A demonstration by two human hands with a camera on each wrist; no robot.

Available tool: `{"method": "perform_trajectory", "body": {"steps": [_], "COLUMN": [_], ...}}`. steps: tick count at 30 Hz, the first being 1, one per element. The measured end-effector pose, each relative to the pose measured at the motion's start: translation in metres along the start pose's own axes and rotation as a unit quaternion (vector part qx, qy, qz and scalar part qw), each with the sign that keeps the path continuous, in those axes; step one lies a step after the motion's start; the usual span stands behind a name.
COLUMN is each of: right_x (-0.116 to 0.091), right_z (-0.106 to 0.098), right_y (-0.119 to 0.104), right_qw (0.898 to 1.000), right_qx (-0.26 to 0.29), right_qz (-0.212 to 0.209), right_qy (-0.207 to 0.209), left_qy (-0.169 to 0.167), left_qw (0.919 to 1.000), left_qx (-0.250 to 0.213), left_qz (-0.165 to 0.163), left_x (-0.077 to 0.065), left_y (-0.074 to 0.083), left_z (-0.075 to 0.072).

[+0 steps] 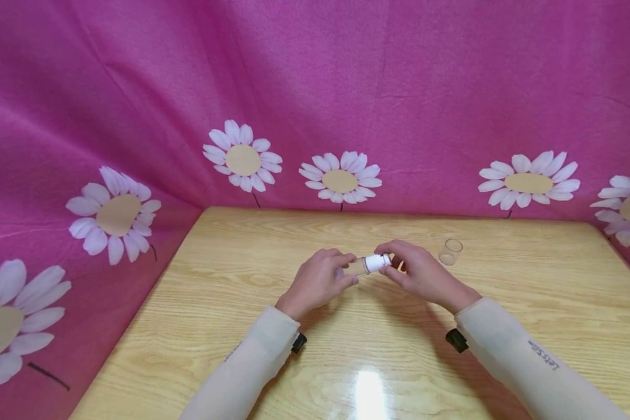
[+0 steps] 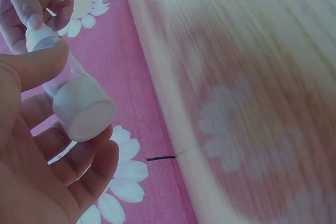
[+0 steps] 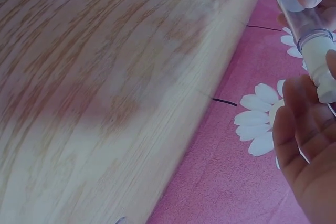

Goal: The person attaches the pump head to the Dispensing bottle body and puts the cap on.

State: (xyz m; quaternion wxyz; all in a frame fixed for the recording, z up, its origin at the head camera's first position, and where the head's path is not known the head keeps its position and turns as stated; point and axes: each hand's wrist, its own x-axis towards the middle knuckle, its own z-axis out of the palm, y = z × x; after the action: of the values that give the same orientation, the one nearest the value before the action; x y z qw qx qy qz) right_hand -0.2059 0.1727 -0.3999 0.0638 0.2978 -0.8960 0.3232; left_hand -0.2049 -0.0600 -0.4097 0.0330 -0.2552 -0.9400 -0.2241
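A small clear pump bottle (image 1: pixel 376 262) with a white collar and pump head is held tilted above the table between both hands. My left hand (image 1: pixel 320 277) grips its clear body, thumb on one side and fingers on the other. Its white base (image 2: pixel 84 108) faces the camera in the left wrist view. My right hand (image 1: pixel 420 271) pinches the white pump head at the other end. In the right wrist view the head (image 3: pixel 326 90) lies between thumb and fingers, partly cut off by the frame edge.
A clear cylindrical cap (image 1: pixel 451 252) stands on the wooden table (image 1: pixel 231 280), to the right of and beyond the right hand. Pink cloth (image 1: pixel 425 87) with daisies hangs along the table's back and sides. Light glares off the front of the tabletop.
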Motion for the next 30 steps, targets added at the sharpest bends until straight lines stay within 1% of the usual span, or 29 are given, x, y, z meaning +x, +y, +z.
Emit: {"method": "perform_trajectory", "body": {"steps": [5, 9, 13, 15, 17, 19, 20, 23, 25, 26, 28, 30], "right_x": [0.003, 0.005, 0.005, 0.005, 0.003, 0.000, -0.003, -0.014, -0.021, -0.025, -0.031, -0.036], "right_z": [-0.002, -0.003, -0.003, -0.004, -0.007, -0.012, -0.015, -0.028, -0.035, -0.038, -0.043, -0.045], "right_y": [-0.003, -0.004, -0.002, 0.000, 0.003, 0.007, 0.010, 0.025, 0.038, 0.044, 0.055, 0.065], "right_qw": [0.999, 0.999, 0.999, 0.999, 0.997, 0.995, 0.994, 0.988, 0.983, 0.979, 0.971, 0.962], "right_qx": [0.001, -0.006, -0.006, -0.001, -0.004, -0.012, -0.022, -0.044, -0.055, -0.060, -0.070, -0.079], "right_qz": [0.025, 0.029, 0.032, 0.044, 0.067, 0.095, 0.107, 0.132, 0.146, 0.159, 0.195, 0.242], "right_qy": [-0.020, -0.027, -0.027, -0.029, -0.025, -0.011, 0.003, 0.059, 0.097, 0.108, 0.116, 0.101], "left_qy": [0.011, 0.024, 0.015, 0.007, -0.001, -0.004, -0.005, -0.005, -0.001, 0.003, 0.009, 0.012], "left_qw": [0.9999, 0.9995, 0.9998, 0.9998, 0.9996, 0.9991, 0.9988, 0.9984, 0.9983, 0.9984, 0.9985, 0.9985], "left_qx": [0.009, 0.018, 0.014, 0.010, 0.006, 0.001, -0.004, -0.014, -0.018, -0.018, -0.023, -0.026], "left_qz": [0.000, 0.005, -0.003, -0.015, -0.028, -0.042, -0.048, -0.054, -0.055, -0.053, -0.050, -0.046], "left_x": [0.001, 0.002, 0.004, 0.004, 0.004, 0.003, 0.003, 0.001, -0.002, -0.003, -0.005, -0.007], "left_y": [0.000, 0.000, -0.001, -0.001, -0.002, -0.003, -0.004, -0.004, -0.005, -0.006, -0.007, -0.008], "left_z": [-0.003, -0.005, -0.005, -0.005, -0.005, -0.005, -0.005, -0.005, -0.006, -0.006, -0.006, -0.007]}}
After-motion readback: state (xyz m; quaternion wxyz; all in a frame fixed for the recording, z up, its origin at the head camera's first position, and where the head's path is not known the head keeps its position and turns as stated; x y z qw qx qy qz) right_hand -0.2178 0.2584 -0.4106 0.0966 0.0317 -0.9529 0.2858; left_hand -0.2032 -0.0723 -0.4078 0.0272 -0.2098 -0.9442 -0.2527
